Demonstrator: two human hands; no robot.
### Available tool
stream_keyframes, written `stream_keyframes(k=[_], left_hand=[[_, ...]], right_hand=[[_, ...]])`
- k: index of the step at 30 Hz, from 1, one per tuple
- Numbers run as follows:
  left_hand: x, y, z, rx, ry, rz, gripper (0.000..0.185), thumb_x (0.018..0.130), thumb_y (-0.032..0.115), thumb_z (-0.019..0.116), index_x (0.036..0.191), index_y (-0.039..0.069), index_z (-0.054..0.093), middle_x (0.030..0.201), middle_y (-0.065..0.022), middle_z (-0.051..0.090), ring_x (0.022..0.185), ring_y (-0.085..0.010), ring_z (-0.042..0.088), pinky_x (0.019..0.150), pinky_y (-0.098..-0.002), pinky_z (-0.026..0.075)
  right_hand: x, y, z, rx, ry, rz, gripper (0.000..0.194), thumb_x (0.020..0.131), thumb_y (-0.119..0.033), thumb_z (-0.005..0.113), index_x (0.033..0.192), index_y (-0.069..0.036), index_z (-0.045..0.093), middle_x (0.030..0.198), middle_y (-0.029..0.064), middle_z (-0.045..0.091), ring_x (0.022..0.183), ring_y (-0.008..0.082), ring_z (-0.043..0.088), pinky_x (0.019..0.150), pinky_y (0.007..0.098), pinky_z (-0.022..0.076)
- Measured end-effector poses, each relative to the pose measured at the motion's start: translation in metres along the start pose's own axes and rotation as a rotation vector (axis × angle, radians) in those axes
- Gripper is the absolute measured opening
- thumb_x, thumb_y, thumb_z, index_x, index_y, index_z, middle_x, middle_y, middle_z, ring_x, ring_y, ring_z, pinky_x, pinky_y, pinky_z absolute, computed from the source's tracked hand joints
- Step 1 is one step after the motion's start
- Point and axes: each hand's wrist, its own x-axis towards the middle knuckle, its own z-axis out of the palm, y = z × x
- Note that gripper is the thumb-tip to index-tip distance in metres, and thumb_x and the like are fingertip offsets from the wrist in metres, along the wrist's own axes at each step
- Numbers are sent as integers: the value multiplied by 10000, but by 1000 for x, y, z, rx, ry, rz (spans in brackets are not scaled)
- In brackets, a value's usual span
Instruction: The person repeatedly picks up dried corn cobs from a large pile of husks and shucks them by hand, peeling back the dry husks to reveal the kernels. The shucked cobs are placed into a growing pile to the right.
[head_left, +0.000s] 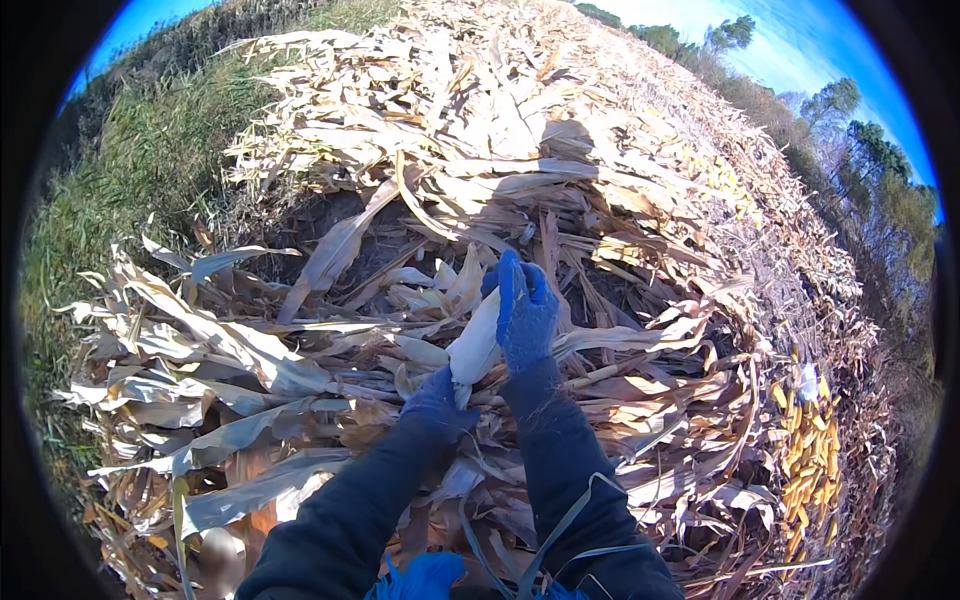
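An ear of corn in its pale husk (477, 341) lies slantwise between my two blue-gloved hands. My left hand (441, 405) grips its lower end, where a short stub shows. At the upper end, my right hand (527, 311) has its fingers closed around the husk tip. The ear's kernels are hidden by the husk. Just beyond my hands, loose pale husk leaves (450, 289) stand up among dry corn stalks and leaves (300, 375).
Cut corn stalks (487, 112) cover the ground ahead. A pile of husked yellow ears (810, 465) lies at the right. Green grass (150, 142) borders the left side, and trees (877, 150) stand at the far right. A blue fringed cloth (420, 577) shows at the bottom.
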Motion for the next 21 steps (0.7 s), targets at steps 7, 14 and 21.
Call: stream_keyframes(k=[7, 14, 21], left_hand=[[53, 15, -44, 194, -242, -227, 812, 938, 459, 758, 1553, 32, 443, 1471, -211, 580, 1356, -315, 578, 1114, -413, 468], [194, 4, -64, -33, 59, 332, 580, 1085, 249, 581, 1610, 85, 397, 1568, -184, 484, 1416, -278, 508, 1186, -392, 406], [187, 21, -84, -446, 368, -147, 527, 880, 311, 867, 1272, 26, 659, 1112, -102, 711, 933, -190, 695, 842, -329, 585]], right_hand=[[88, 61, 4, -486, 40, -156, 417, 1073, -400, 607, 902, -43, 735, 836, 135, 757, 743, 221, 727, 669, 385, 567], [39, 104, 7, -1060, -336, -567, 199, 1024, -301, 599, 1064, -123, 680, 757, 89, 686, 616, 326, 688, 538, 481, 536], [-131, 106, -35, -1091, -1153, -320, 199, 981, -309, 612, 1144, -223, 687, 785, 38, 677, 593, 266, 682, 462, 461, 504]])
